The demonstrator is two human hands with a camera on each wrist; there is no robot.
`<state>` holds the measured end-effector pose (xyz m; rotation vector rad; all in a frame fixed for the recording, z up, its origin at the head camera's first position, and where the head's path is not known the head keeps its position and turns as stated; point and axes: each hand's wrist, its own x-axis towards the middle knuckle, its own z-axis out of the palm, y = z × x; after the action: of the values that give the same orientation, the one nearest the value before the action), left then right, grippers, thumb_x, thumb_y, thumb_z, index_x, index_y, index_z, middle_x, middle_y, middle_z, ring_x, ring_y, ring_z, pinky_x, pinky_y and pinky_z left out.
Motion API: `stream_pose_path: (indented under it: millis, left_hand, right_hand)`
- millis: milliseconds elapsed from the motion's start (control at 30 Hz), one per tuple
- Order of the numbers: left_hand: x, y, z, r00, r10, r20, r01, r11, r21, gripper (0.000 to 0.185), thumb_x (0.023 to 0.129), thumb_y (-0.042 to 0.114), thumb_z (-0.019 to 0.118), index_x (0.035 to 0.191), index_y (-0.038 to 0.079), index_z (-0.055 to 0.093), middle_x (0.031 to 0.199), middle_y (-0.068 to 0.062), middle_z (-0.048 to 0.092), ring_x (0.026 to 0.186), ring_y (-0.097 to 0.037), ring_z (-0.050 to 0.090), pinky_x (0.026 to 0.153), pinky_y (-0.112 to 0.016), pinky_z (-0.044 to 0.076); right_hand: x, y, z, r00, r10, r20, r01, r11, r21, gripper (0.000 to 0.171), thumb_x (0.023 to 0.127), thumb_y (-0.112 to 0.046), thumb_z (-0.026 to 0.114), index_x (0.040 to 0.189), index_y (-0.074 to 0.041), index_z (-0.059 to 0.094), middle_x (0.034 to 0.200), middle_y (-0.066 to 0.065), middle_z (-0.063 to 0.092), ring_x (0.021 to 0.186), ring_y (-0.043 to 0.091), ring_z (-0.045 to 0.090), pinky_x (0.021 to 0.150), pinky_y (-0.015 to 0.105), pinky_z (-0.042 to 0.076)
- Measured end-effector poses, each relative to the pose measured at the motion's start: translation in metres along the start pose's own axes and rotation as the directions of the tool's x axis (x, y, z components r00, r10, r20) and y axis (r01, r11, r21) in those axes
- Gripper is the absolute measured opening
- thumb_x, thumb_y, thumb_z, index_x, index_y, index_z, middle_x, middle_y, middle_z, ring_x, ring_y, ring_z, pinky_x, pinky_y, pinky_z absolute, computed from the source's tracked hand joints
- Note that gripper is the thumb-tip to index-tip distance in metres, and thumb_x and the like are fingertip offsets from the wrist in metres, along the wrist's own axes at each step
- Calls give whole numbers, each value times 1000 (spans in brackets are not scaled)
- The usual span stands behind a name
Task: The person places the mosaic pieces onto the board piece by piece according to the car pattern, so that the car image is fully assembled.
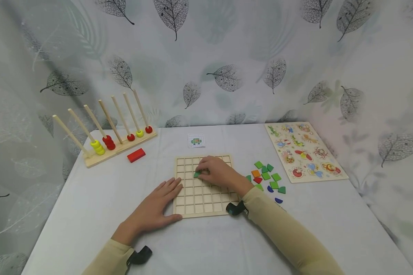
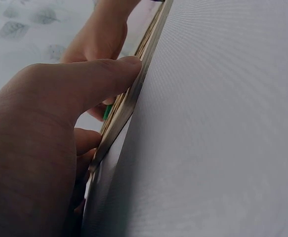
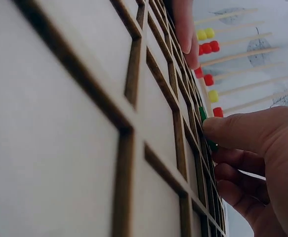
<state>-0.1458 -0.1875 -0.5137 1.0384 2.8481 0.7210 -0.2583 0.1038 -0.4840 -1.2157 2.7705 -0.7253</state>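
Observation:
A square wooden grid board (image 1: 189, 209) lies on the white table. My right hand (image 1: 220, 173) reaches over it and pinches a small green piece (image 1: 196, 174) between thumb and fingers, at the upper left part of the grid. In the right wrist view the green piece (image 3: 203, 114) touches or nearly touches the grid, partly hidden by the thumb. My left hand (image 1: 156, 206) rests at the board's left edge with fingers extended. In the left wrist view its thumb (image 2: 109, 74) lies against the board's rim (image 2: 129, 106).
Several loose pieces, including a green square (image 1: 276, 177), lie right of the board. A small picture card (image 1: 196, 140) is behind it. Back left stands a peg rack (image 1: 124, 146) with red and yellow beads, a red block (image 1: 136, 155) before it. A picture puzzle board (image 1: 304, 152) lies back right.

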Motion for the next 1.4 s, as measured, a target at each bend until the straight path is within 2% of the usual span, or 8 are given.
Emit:
stream_pose_path:
  millis: [467, 800, 1067, 1400]
  left_hand:
    - [-1, 0, 1, 1000, 19, -7, -19, 1000, -3, 97, 95, 63, 72, 168, 7, 40, 178, -5, 28, 164, -26, 22, 133, -47, 21]
    - [0, 0, 1, 1000, 23, -11, -23, 1000, 0, 96, 96, 63, 71, 168, 7, 40, 177, -6, 29, 164, -27, 23, 132, -48, 22]
    - [-1, 1, -2, 1000, 15, -14, -15, 1000, 0, 95, 97, 63, 70, 168, 7, 41, 177, -6, 30, 164, -28, 23, 132, -49, 23]
    - [-1, 0, -1, 1000, 21, -19, -21, 1000, 9, 96, 96, 64, 71, 168, 7, 41, 177, -5, 30, 164, -27, 23, 132, -47, 22]
  right_hand:
    - [1, 0, -3, 999, -9, 54, 11, 999, -37, 16, 103, -20, 79, 115, -13, 85, 112, -2, 73, 107, 17, 65, 98, 36, 55]
    - [-1, 0, -6, 999, 11, 44, -10, 1000, -22, 17, 101, -20, 80, 117, -14, 84, 114, -3, 74, 109, 17, 66, 100, 36, 56]
    - [-10, 0, -23, 997, 79, 21, -79, 997, 12, 25, 101, -18, 79, 125, -11, 81, 126, 1, 74, 122, 21, 66, 106, 41, 55]
    - [-36, 8, -54, 991, 122, -57, -122, 992, 17, 29, 97, -17, 85, 125, -9, 81, 127, 3, 73, 122, 25, 66, 104, 45, 57]
